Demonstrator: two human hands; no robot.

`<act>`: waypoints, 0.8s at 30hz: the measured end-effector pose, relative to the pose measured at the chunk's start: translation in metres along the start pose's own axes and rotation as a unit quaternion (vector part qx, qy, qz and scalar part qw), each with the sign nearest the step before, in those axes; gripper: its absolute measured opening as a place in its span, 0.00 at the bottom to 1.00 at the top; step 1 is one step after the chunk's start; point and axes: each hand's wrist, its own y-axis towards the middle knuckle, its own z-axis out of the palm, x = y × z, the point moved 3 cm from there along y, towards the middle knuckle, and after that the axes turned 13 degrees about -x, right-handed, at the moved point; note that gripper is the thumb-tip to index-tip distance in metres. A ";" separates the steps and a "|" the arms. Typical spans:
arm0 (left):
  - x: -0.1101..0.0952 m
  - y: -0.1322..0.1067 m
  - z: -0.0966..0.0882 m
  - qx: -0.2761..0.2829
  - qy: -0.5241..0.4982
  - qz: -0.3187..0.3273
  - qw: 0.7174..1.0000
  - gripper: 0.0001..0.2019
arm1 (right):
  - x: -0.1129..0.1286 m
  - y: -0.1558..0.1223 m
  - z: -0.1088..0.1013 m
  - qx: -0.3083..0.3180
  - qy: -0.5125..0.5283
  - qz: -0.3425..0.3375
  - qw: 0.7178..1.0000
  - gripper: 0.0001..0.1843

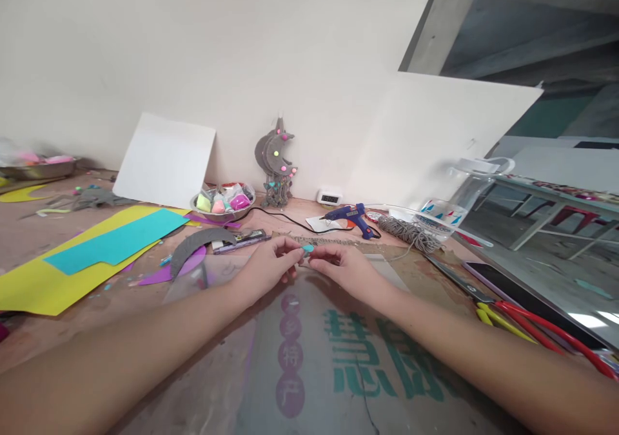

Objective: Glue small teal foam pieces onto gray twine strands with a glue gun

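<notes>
My left hand [275, 261] and my right hand [341, 267] meet over the middle of the work surface. Between their fingertips is a small turquoise piece [307, 248], pinched from both sides. Its exact shape is partly covered by the fingers. Below my hands lies a translucent plastic sheet [271, 357] with purple and green printed characters. A dark thread [362, 383] runs across it. Left of my left hand, a grey crescent cutout [196, 247] rests over a purple sheet piece [181, 267].
Yellow [33, 287] and turquoise sheets [116, 238] lie left. Behind are a bowl of coloured clay packs [222, 203], a hanging moon ornament [276, 154], a small clock [329, 196], a blue glue gun [355, 216] and grey cord [406, 232]. Scissors [483, 296] and a phone [527, 299] lie right.
</notes>
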 end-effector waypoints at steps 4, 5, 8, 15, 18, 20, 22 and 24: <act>0.001 0.002 -0.002 -0.012 -0.014 -0.007 1.000 0.13 | -0.004 0.003 0.010 -0.047 0.077 0.075 0.993 0.13; 0.001 0.002 -0.002 -0.013 -0.014 -0.008 1.000 0.14 | -0.004 0.003 0.011 -0.058 0.091 0.089 0.990 0.13; 0.000 0.001 -0.002 -0.010 -0.004 -0.002 1.000 0.12 | -0.002 0.003 0.013 -0.082 0.125 0.093 0.984 0.11; 0.000 -0.001 0.000 0.012 0.018 0.025 0.999 0.08 | 0.003 0.000 0.010 -0.115 0.145 0.060 0.981 0.11; -0.001 -0.002 0.001 0.019 0.019 0.030 0.999 0.09 | 0.002 0.000 0.011 -0.096 0.166 0.062 0.979 0.11; -0.003 -0.003 0.002 0.021 0.016 0.023 0.999 0.08 | 0.002 0.000 0.012 -0.088 0.180 0.054 0.978 0.11; -0.005 -0.005 0.004 0.023 -0.007 0.004 1.000 0.06 | 0.003 0.001 0.010 -0.095 0.180 0.037 0.978 0.10; -0.006 -0.007 0.006 0.030 -0.038 -0.027 0.998 0.12 | 0.003 0.001 0.008 -0.112 0.164 0.019 0.980 0.10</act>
